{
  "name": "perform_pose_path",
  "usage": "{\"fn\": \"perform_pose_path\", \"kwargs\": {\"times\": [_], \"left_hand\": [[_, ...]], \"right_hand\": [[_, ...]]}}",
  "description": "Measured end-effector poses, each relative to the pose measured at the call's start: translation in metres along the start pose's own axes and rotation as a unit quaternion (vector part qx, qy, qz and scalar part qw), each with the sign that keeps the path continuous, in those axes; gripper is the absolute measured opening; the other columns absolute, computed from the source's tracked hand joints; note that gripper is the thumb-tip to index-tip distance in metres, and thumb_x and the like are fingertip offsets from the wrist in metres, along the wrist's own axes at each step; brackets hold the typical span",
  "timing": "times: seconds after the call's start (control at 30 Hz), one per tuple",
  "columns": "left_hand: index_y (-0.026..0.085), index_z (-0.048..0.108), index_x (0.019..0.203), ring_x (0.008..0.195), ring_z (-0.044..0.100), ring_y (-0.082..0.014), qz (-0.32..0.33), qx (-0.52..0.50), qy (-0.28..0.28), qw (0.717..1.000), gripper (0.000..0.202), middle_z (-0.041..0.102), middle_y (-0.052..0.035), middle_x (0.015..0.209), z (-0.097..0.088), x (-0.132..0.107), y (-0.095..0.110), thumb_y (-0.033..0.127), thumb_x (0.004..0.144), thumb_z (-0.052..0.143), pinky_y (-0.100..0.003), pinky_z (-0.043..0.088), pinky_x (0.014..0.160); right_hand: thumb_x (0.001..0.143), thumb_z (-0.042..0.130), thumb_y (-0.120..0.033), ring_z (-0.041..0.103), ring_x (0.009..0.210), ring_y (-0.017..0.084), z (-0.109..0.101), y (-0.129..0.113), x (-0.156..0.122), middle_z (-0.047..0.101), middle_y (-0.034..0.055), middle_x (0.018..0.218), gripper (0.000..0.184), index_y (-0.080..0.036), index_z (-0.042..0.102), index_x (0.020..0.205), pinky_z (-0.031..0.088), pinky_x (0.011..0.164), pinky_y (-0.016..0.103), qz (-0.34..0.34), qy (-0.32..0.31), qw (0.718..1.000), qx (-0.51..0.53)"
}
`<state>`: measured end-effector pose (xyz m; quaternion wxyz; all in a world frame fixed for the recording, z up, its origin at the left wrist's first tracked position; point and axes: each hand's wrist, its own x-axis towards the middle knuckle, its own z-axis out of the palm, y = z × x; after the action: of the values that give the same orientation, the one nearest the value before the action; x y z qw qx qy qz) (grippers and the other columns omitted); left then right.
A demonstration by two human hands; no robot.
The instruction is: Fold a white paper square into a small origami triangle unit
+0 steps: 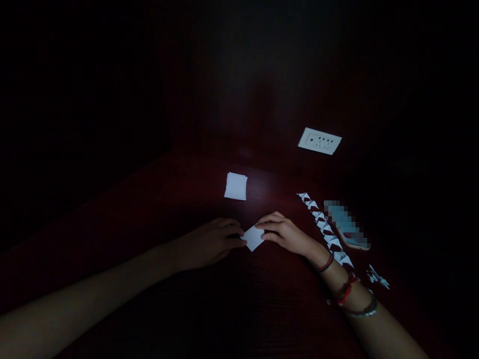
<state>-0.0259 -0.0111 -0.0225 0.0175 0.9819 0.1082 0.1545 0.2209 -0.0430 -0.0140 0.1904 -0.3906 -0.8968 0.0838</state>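
Observation:
A small white paper square [253, 238] lies on the dark red table [179, 199] between my two hands. My left hand [209, 242] rests knuckles up, its fingertips pinched on the paper's left edge. My right hand [286, 233] holds the paper's right edge, fingers pressed together on it. Bracelets ring my right wrist and forearm. The scene is very dark.
A small stack of white paper squares [236, 186] lies farther back. A long chain of folded white paper pieces [325, 230] runs diagonally at the right, beside a phone [346, 224]. More folded pieces [377, 277] lie near the right forearm. A white wall socket [319, 140] sits behind.

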Motion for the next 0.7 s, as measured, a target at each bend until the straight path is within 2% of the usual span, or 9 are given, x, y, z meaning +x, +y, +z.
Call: {"fn": "perform_pose_path", "kwargs": {"times": [0.2,0.47,0.7], "left_hand": [[0.022,0.053,0.111,0.107,0.044,-0.0204,0.001,0.021,0.009,1.000,0.035,0.055,-0.0033,0.110,-0.0021,0.0003,0.0011,0.008,0.079,0.047,-0.035,0.035,0.090],[0.028,0.047,0.118,0.114,0.039,-0.0249,-0.005,0.052,-0.012,0.999,0.045,0.050,-0.0057,0.118,0.0023,-0.0037,0.0014,0.005,0.079,0.046,-0.041,0.035,0.090],[0.029,0.047,0.118,0.117,0.037,-0.0233,-0.001,0.033,-0.001,0.999,0.048,0.047,-0.0045,0.122,0.0030,-0.0054,-0.0035,0.004,0.077,0.046,-0.039,0.034,0.093]], "right_hand": [[0.081,0.051,-0.033,0.050,0.093,0.017,-0.0030,0.0010,0.0004,0.059,0.0055,0.099,0.028,-0.022,0.059,0.106,0.042,0.080,0.032,-0.002,-0.012,0.999,-0.045],[0.083,0.047,-0.032,0.051,0.090,0.017,-0.0039,-0.0035,-0.0010,0.060,0.0049,0.095,0.024,-0.021,0.062,0.098,0.039,0.078,0.033,-0.020,-0.022,0.990,-0.136],[0.084,0.046,-0.033,0.051,0.092,0.017,-0.0043,-0.0008,-0.0033,0.060,0.0044,0.096,0.026,-0.022,0.061,0.101,0.040,0.080,0.033,-0.025,-0.020,0.991,-0.127]]}}
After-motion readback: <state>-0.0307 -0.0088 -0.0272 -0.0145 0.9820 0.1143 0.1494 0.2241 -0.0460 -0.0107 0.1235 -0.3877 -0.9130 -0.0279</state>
